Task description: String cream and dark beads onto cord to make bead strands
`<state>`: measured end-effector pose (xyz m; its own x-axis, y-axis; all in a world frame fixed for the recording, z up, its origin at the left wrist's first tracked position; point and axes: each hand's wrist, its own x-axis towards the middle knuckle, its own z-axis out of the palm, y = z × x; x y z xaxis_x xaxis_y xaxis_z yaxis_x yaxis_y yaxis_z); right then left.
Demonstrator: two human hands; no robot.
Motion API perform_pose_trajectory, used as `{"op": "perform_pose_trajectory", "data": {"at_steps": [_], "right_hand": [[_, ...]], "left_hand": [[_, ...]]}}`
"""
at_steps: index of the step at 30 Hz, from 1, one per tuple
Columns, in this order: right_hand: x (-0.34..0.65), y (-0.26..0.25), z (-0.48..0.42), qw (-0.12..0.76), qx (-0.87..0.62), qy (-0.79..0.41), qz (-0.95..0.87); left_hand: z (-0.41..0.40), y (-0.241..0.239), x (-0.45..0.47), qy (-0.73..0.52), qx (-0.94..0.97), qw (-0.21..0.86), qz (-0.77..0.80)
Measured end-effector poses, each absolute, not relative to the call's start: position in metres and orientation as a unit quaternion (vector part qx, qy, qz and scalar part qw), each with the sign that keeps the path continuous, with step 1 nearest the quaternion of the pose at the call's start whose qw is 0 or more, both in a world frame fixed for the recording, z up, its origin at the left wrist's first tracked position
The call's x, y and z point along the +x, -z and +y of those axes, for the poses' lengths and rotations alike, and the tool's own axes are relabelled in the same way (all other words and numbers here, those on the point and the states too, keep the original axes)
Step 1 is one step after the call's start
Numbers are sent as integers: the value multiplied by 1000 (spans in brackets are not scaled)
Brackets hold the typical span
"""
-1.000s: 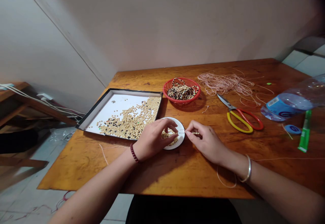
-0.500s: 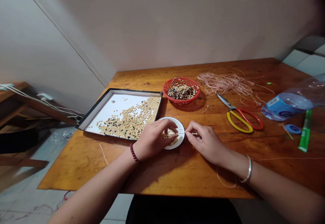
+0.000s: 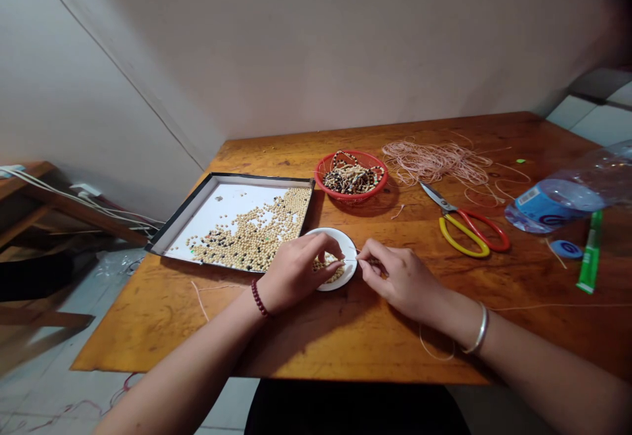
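Left hand (image 3: 296, 270): rests over the near-left part of the white plate (image 3: 347, 241), fingers curled, thumb and forefinger drawn together at the needle's tip. Whether a bead sits between them is too small to tell.
Right hand (image 3: 402, 280): lies on the table (image 3: 345, 336) just right of the plate, thumb and forefinger pinching the needle (image 3: 349, 260) at its back end.
Needle: level, bridging the gap between the two hands above the plate's right rim, tip towards the left fingertips.
Loose beads (image 3: 323, 266): a small heap in the plate, partly under the left fingers.
Strung beads (image 3: 374, 262): a few, just behind the right fingertips.
Tray (image 3: 207, 191): left of the plate, strewn with pale beads.
Red basket (image 3: 320, 181): behind the plate.
Scissors (image 3: 467, 228): to the right, well apart from the right hand.
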<state>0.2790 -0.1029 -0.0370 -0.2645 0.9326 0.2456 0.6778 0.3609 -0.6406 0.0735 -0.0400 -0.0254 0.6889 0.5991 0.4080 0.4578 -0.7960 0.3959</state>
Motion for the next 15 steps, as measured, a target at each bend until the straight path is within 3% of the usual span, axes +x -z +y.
{"op": "perform_pose_trajectory", "data": {"at_steps": [15], "right_hand": [[279, 35, -104, 294, -531, -201, -769]], "left_hand": [[-39, 25, 73, -259, 915, 122, 286]]}}
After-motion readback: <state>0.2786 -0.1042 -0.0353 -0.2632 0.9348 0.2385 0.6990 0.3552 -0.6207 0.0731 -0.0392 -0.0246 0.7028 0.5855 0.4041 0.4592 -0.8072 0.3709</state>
